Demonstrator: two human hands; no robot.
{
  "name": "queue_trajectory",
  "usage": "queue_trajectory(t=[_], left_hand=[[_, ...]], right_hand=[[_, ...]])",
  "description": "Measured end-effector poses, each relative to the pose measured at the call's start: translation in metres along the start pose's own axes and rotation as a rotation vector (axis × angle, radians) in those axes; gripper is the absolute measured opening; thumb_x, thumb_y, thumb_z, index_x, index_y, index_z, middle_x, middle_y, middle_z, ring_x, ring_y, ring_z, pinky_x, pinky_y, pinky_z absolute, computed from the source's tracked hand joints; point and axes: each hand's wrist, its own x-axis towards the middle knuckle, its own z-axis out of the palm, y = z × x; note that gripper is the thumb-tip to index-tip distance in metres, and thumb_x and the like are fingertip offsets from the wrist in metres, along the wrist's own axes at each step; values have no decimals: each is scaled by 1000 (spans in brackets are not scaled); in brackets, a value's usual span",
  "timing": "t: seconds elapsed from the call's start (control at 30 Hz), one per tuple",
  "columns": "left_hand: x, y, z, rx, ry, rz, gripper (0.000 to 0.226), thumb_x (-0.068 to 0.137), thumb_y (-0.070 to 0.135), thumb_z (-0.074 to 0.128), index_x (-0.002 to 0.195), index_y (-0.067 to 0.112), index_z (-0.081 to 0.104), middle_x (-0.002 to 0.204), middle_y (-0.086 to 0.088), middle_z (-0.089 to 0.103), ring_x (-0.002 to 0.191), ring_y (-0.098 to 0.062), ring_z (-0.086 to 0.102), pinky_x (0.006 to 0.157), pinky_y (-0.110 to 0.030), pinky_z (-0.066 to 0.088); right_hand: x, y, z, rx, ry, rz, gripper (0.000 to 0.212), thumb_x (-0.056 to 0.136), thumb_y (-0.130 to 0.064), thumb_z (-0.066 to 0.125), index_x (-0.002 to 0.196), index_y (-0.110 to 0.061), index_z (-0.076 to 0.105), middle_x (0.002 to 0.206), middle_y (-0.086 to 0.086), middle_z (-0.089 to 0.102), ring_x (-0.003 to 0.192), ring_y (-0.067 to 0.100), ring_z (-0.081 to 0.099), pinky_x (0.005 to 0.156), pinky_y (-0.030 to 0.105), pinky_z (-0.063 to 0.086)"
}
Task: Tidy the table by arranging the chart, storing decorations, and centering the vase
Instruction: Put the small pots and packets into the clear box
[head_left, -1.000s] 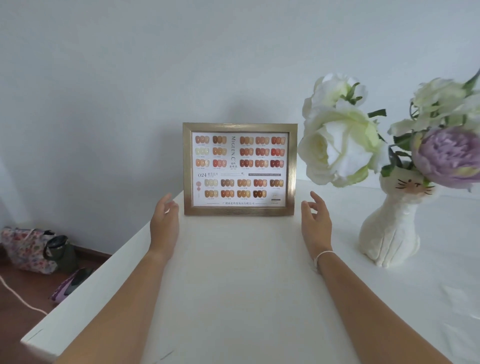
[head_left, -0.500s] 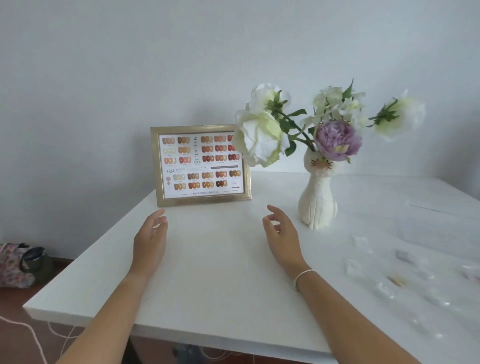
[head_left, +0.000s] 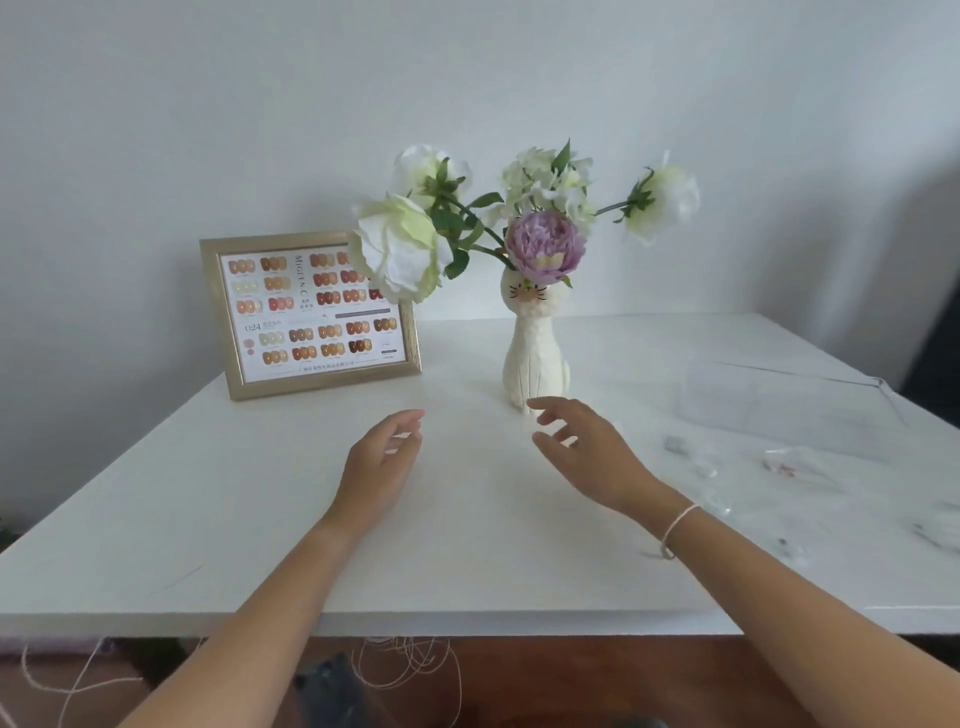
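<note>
The chart (head_left: 311, 317) stands propped upright at the back-left of the bench (head_left: 208, 493), up by the wall where it reads fine, so that part looks sorted to me. The cat vase (head_left: 536, 358) sits just right of it (flowers overlapping the frame), and the right hand (head_left: 587, 452) hovers near its base, fingers loosely spread, holding nothing, probably lining up a grab. The left hand (head_left: 382, 462) is equally open and empty, while small clear decorations (head_left: 691, 457) lie scattered beside a clear box (head_left: 779, 400).
</note>
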Motion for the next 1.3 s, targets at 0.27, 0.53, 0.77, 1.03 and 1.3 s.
queue_trajectory(t=[0.27, 0.53, 0.77, 1.03, 1.3], left_hand=[[-3, 38, 97, 86, -336, 91, 23, 90, 26, 56, 111, 32, 63, 115, 15, 60, 101, -6, 54, 79, -2, 38], [10, 57, 133, 495, -567, 303, 34, 88, 33, 57, 121, 25, 61, 121, 3, 60, 105, -19, 55, 95, -31, 43], [27, 57, 131, 394, -603, 169, 36, 84, 24, 64, 120, 25, 61, 89, 13, 46, 76, -2, 50, 69, -11, 38], [39, 51, 126, 361, -515, 97, 33, 82, 3, 54, 106, 19, 69, 84, 11, 56, 70, 3, 52, 61, 4, 37], [55, 60, 132, 301, -549, 93, 40, 84, 1, 55, 119, 19, 64, 81, 12, 65, 75, 5, 57, 62, 1, 41]], right_hand=[[1, 49, -73, -349, -53, 107, 33, 90, -20, 51, 122, -26, 56, 119, -1, 57, 96, 15, 52, 84, 23, 38], [25, 61, -76, -517, -361, 171, 46, 88, -29, 57, 132, -27, 48, 142, -2, 45, 128, 19, 42, 107, 36, 33], [30, 61, -74, -566, -270, 74, 33, 87, -25, 57, 120, -19, 56, 117, 3, 62, 109, 19, 54, 89, 27, 40], [23, 67, -82, -598, -195, -14, 18, 89, -17, 47, 92, -10, 63, 100, 6, 66, 93, 24, 59, 77, 33, 47], [34, 65, -145, -307, 15, 34, 8, 84, -18, 59, 78, -23, 61, 71, -17, 56, 70, 10, 55, 62, 10, 42]])
